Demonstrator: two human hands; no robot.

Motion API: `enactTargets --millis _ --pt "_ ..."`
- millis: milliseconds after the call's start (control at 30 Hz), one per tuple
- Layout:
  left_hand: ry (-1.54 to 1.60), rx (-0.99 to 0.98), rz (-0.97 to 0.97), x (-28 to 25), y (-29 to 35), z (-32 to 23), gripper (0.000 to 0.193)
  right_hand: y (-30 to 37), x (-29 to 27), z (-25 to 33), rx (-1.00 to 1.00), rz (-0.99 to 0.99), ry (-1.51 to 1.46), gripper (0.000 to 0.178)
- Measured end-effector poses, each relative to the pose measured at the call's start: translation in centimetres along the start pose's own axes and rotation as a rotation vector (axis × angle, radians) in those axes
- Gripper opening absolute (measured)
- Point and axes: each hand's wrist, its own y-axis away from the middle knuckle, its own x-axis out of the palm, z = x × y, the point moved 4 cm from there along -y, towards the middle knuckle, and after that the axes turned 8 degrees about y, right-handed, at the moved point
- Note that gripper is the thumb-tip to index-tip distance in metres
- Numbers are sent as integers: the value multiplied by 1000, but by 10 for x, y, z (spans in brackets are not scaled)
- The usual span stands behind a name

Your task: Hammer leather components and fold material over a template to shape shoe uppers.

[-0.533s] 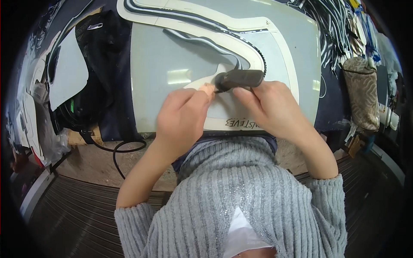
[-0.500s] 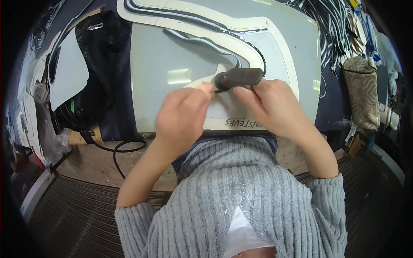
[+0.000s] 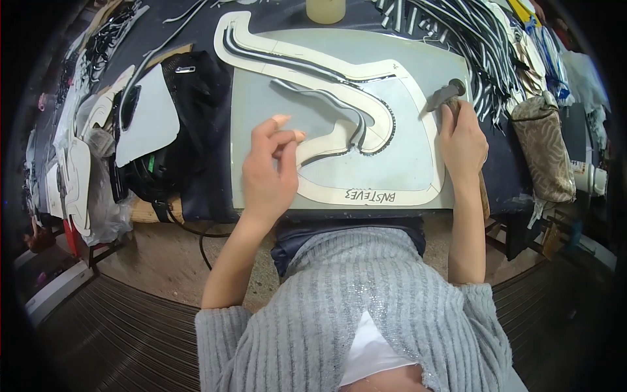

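A cream card template [image 3: 411, 95] lies on a grey board [image 3: 258, 150], its winding slot lined with a dark edge. Grey-and-black strip [image 3: 323, 97] sits along part of it, with a loose piece bending between its curves. My left hand [image 3: 269, 166] hovers at the template's lower left curve, fingers apart and nothing visible in them. At the board's right side my right hand [image 3: 465, 140] grips a hammer [image 3: 446, 96], its dark metal head pointing away from me and its wooden handle running back beneath my wrist.
Left of the board lie a black mesh bag [image 3: 189, 98] and a white cut panel [image 3: 151, 124]. Bundles of grey and black strips [image 3: 473, 46] fill the far right, near a patterned pouch [image 3: 545, 147]. A yellowish container [image 3: 326, 10] stands at the far edge.
The hammer has moved from over the template's middle to the board's right side with my right hand. My left hand has drawn back from the strip and its fingers have opened. The view has shifted.
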Motion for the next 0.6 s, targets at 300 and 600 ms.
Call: enactTargets --millis 300,600 --pt "97 -62 -44 -4 6 -3 27 -2 5 3 -94 -11 -12 27" --pt "-272 284 147 10 23 -16 51 6 -40 27 -131 178 -341 21"
